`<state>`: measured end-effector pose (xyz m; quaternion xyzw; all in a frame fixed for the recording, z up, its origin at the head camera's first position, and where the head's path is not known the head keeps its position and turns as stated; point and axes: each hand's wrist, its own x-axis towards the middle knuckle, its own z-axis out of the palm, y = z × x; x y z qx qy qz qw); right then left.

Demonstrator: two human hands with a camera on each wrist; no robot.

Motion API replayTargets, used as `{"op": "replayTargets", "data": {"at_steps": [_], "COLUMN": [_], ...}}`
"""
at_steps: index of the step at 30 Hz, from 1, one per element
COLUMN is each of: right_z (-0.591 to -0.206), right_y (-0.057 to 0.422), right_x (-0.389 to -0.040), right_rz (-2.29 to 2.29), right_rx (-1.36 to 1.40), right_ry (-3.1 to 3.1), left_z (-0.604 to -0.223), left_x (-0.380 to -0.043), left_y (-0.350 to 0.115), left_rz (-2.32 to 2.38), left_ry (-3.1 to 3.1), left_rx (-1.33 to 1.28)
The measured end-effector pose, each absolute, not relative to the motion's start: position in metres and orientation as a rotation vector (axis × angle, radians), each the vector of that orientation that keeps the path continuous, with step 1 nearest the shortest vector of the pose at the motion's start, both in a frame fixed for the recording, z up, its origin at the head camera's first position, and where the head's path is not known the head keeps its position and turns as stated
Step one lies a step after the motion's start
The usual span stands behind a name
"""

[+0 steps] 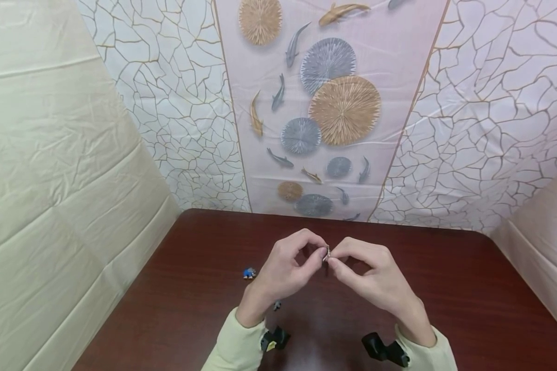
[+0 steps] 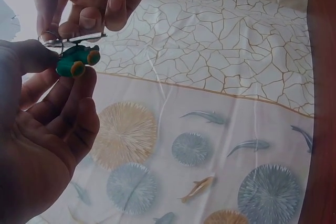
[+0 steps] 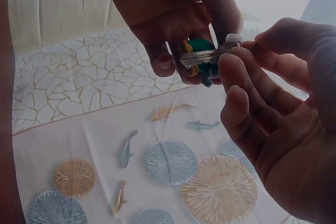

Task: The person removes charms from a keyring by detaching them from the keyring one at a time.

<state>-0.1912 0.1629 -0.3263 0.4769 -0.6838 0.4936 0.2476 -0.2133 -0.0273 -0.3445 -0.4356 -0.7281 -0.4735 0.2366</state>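
In the head view both hands meet above the table, fingertips close together round a tiny metal item. My left hand pinches a small green figurine keychain with orange feet between thumb and fingers. A silver key lies across the figurine, its blade pointing away from my right hand. The right thumb and forefinger pinch the thin metal key ring near the key's head. Fingertips partly hide the ring, and how the key sits on it cannot be told.
On the dark red table lie a small blue-and-grey figurine left of the left hand and a small grey item by the left wrist. Patterned cloth hangs behind the table. Black wrist mounts sit on the sleeves.
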Motion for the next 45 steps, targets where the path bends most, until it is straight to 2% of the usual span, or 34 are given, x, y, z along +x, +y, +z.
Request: {"op": "replayTargets", "data": {"at_steps": [6, 14, 23, 45], "right_z": [-0.331, -0.331, -0.332, -0.335], "right_y": [0.164, 0.167, 0.166, 0.162], "right_x": [-0.193, -0.190, -0.189, -0.196], "right_rz": [1.331, 1.292, 1.296, 1.419], "right_rx": [1.251, 1.055, 1.023, 1.168], "right_ry": [-1.892, -2.006, -2.054, -1.796], "left_z": [-0.344, -0.343, -0.339, -0.330], "left_x": [-0.213, -0.211, -0.208, -0.202], "left_y": [-0.028, -0.028, -0.028, -0.025], "left_rz": [-1.304, -1.296, -1.260, -0.882], "left_ry": [-1.975, -1.967, -1.948, -1.795], "left_rx": [-1.211, -1.224, -1.231, -1.222]}}
